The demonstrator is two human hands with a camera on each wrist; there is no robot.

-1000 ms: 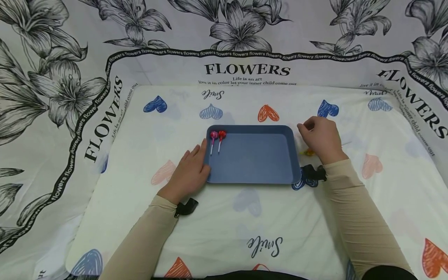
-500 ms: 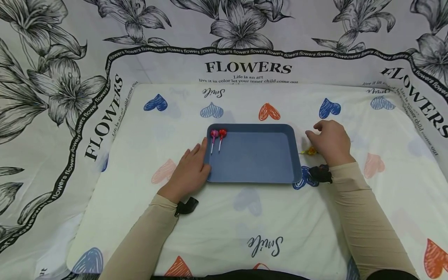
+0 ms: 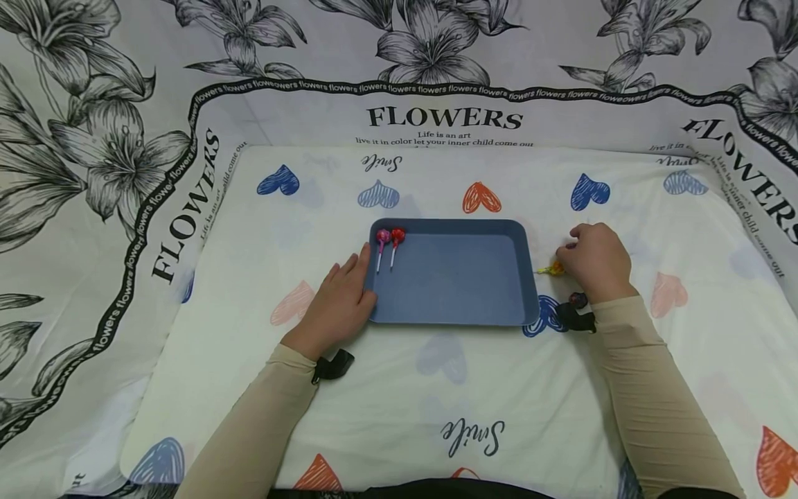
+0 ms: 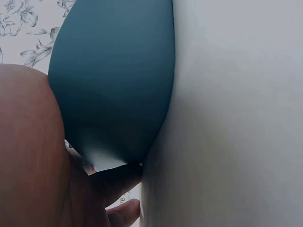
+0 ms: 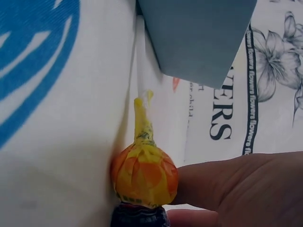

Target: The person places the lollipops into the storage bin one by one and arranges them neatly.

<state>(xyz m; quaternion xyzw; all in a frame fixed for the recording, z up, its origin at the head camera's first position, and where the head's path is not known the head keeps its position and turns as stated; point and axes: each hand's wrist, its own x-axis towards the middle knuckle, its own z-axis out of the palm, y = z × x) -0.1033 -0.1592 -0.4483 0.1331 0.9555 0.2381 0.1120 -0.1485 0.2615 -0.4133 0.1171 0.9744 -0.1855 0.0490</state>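
A blue-grey tray [image 3: 451,277] lies on the cloth. Two lollipops, one pink [image 3: 383,238] and one red [image 3: 397,236], lie side by side in its upper left corner, white sticks toward me. My left hand [image 3: 337,301] rests against the tray's left side with extended fingers; the left wrist view shows it beside the tray wall [image 4: 116,61]. Right of the tray lies a yellow-orange wrapped lollipop [image 5: 144,172]. Bent fingers of my right hand [image 3: 598,260] hover right at its round head, which partly covers them in the right wrist view. A dark shiny thing [image 5: 139,216] sits just below that head.
The pale cloth [image 3: 386,388] with printed hearts spreads under everything, over a larger sheet with black flower drawings [image 3: 430,41]. Small black cameras sit on both wrists, the left one [image 3: 333,366] near the tray's lower left corner.
My right hand has shifted right and toward me, down to the yellow-orange lollipop, which shows more than a second ago. The left hand stays at the tray.
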